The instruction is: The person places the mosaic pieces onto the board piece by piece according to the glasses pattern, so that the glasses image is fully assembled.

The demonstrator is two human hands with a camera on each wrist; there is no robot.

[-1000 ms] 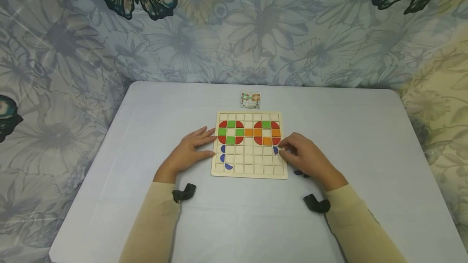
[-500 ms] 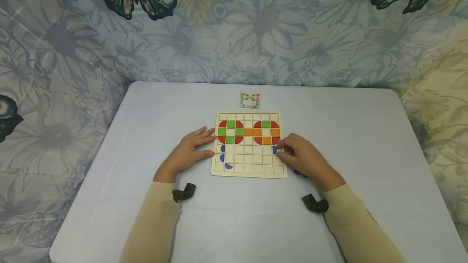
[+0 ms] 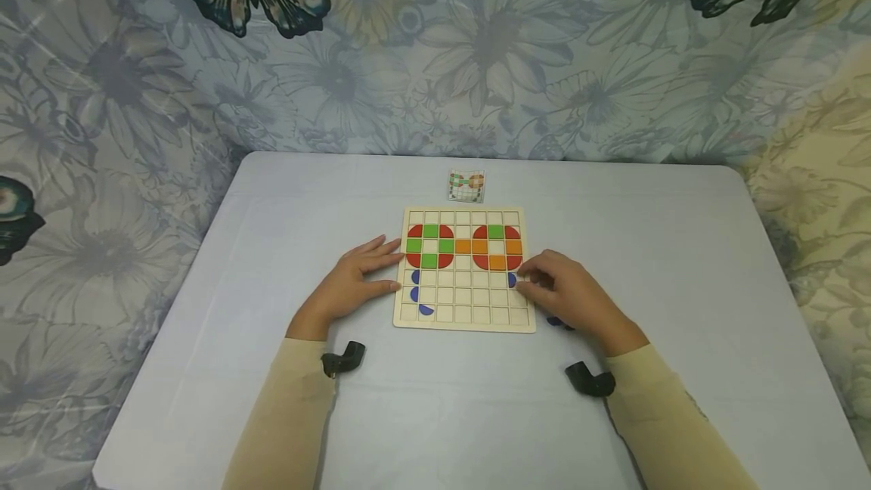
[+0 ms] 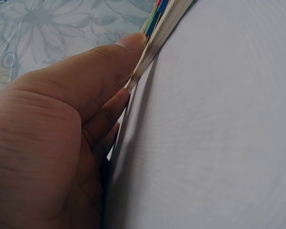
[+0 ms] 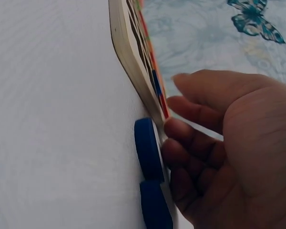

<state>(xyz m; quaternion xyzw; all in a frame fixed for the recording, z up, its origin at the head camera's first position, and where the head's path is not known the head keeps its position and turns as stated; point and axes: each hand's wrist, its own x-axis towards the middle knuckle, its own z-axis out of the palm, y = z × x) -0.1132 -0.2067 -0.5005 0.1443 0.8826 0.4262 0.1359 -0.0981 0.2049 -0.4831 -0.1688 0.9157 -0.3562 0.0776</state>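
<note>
A square wooden grid board (image 3: 463, 296) lies flat on the table, with red, green and orange pieces forming two rounded rings joined by an orange square. My left hand (image 3: 350, 283) rests at the board's left edge, its thumb on the rim in the left wrist view and fingers lower against the side. Blue half-circle pieces (image 3: 414, 294) lie in the left column and bottom row. Above the board's right column, my right hand (image 3: 570, 292) pinches another blue half-circle piece (image 3: 512, 280) between thumb and forefinger; the fingers partly hide it. The other right fingers are curled.
Two loose blue half-circle pieces (image 5: 149, 150) stand out beside the board's right edge, partly under my right hand. Behind the board lies a small pattern card (image 3: 466, 186). A white-covered table (image 3: 435, 407) meets a floral backdrop (image 3: 476, 59).
The right hand has shifted very slightly left with the blue half-circle piece at the right column. The left hand and board have stayed put.
</note>
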